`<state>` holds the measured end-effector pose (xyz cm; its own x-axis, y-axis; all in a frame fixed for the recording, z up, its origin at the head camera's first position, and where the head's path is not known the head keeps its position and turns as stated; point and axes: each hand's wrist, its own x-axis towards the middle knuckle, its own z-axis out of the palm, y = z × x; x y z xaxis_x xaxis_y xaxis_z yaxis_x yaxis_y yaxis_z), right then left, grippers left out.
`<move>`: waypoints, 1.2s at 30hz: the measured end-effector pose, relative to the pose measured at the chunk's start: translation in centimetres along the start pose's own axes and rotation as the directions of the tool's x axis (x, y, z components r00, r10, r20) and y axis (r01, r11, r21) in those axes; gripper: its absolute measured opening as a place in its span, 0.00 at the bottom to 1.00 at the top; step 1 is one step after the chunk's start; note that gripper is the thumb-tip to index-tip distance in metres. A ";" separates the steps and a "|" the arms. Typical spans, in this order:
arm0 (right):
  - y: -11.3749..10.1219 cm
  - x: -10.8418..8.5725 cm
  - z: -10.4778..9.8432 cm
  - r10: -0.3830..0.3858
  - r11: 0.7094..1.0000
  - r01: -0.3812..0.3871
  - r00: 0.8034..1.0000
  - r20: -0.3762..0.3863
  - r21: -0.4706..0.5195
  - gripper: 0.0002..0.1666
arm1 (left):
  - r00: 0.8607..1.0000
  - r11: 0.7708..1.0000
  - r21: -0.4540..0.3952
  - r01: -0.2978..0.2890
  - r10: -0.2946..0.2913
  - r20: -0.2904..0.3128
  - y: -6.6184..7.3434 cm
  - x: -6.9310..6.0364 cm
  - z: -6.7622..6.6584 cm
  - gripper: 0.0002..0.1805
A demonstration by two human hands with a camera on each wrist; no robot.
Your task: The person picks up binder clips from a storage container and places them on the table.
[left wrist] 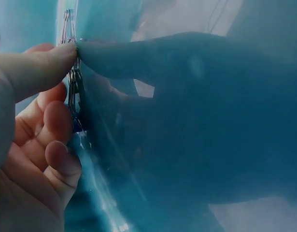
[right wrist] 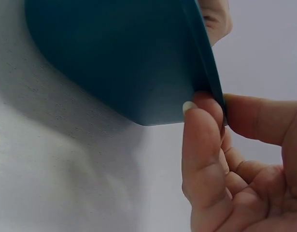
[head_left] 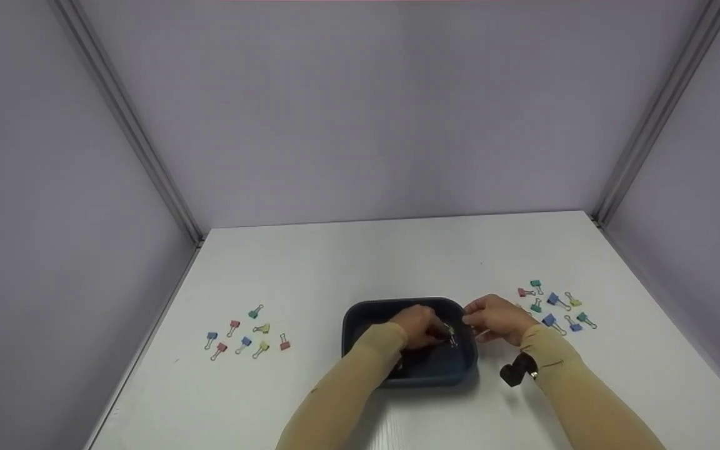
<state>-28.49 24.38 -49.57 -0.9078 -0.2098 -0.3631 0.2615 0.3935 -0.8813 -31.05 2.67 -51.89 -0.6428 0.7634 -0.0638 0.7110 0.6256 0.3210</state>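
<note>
A dark blue plastic bin (head_left: 410, 380) stands on the white table in the head view. My left hand (head_left: 419, 326) reaches inside, by the bin's right wall. In the left wrist view its thumb and fingers pinch metal wire handles of a binder clip (left wrist: 73, 92); a small dark blue part shows at the lower end, and how many clips are there I cannot tell. My right hand (head_left: 499, 319) is at the bin's right side. Seen from the right wrist, thumb and fingers grip the bin's rim (right wrist: 206, 53) from both sides.
Several coloured binder clips (head_left: 245, 342) lie scattered on the table (head_left: 260, 262) left of the bin. More clips (head_left: 554, 300) lie to the right, beyond my right hand. Grey panels (head_left: 397, 112) wall in the table at the back and sides.
</note>
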 end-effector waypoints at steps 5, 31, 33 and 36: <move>-0.1 -0.2 0.1 -0.014 1.000 0.013 1.000 0.016 0.013 0.18 | 1.000 0.999 0.034 -0.012 0.011 0.014 0.2 -0.1 0.0 0.11; -0.1 -0.1 0.3 -0.010 1.000 0.010 1.000 -0.016 0.002 0.15 | 0.990 0.978 -0.206 0.043 -0.069 -0.121 0.5 -0.5 -1.2 0.08; -0.1 -0.1 0.3 -0.012 1.000 0.012 1.000 -0.013 0.007 0.15 | 0.987 0.972 -0.231 0.039 -0.073 -0.140 0.6 -0.5 -1.3 0.08; 0.0 0.0 0.2 -0.015 1.000 0.015 1.000 -0.004 0.005 0.15 | 0.983 0.960 -0.278 0.036 -0.084 -0.161 0.7 -0.6 -1.7 0.09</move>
<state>-28.40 24.16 -49.60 -0.9130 -0.2122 -0.3484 0.2493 0.3857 -0.8883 -30.67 2.42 -50.02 -0.7374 0.6725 0.0625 0.5802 0.5835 0.5682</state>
